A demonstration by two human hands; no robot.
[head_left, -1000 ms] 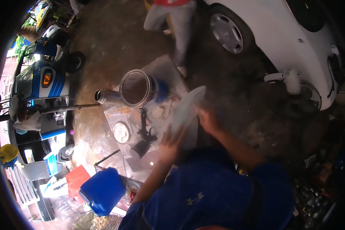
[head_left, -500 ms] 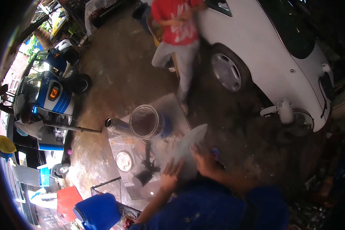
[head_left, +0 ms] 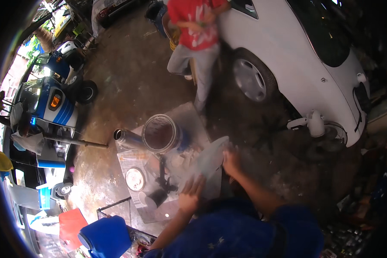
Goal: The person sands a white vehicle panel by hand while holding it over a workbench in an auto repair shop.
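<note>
Moved since the earlier frame: the right hand (head_left: 232,164) has slid closer to the pale panel's tip; the left hand (head_left: 190,198) sits much as before.
Step in hand: apparently working over the pale panel (head_left: 207,162) with both hands.
Next move: seems to call for steadying its lower end while the other hand follows the edge.
Hands: apart from each other; left fingers laid on the panel's lower end, right at its edge near the tip; cannot tell whether either clamps it.
Panel: lower centre, over the work surface (head_left: 185,112); grey-green, tapering to a rounded tip, tilted up rightward, slightly blurred.
</note>
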